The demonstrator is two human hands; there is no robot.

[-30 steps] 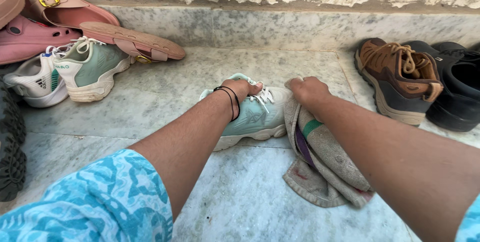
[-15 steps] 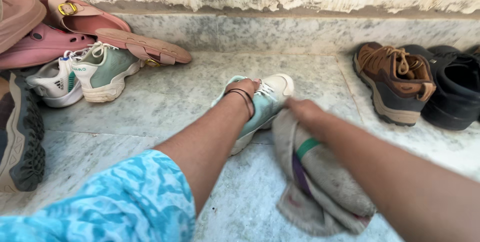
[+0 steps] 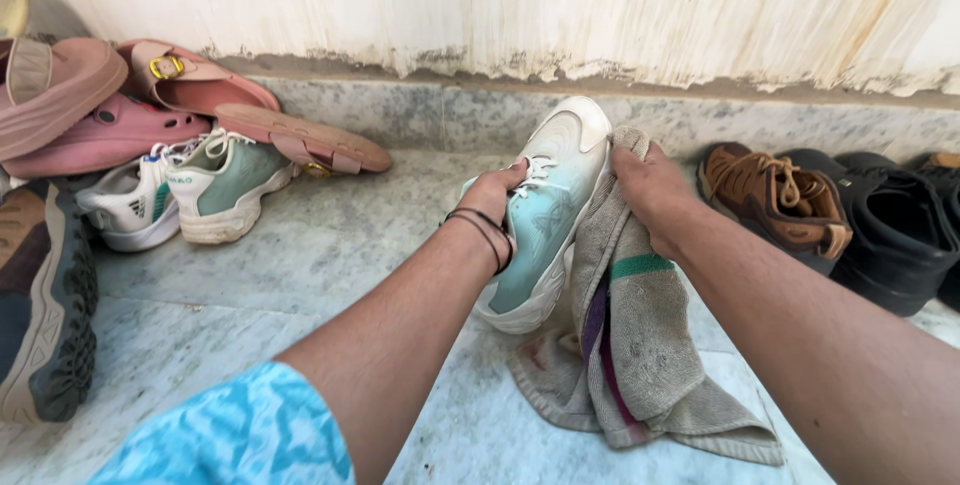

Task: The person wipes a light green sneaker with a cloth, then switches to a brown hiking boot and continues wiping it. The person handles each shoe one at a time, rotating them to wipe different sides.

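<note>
Left hand's fingers (image 3: pixel 497 185) hidden inside the sneaker (image 3: pixel 545 215)

A single head-worn camera looks down and forward from close above the grey marble floor (image 3: pixel 330 245), facing the stained cream wall (image 3: pixel 500 5). Both forearms reach in from the bottom edge.

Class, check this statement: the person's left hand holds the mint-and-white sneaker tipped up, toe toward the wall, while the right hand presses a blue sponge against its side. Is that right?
Not quite. The right hand presses a grey towel with green and purple stripes, not a blue sponge, against the shoe. The rest stands: the left hand holds the mint-and-white sneaker tipped up, toe toward the wall, as the head view shows.
</note>
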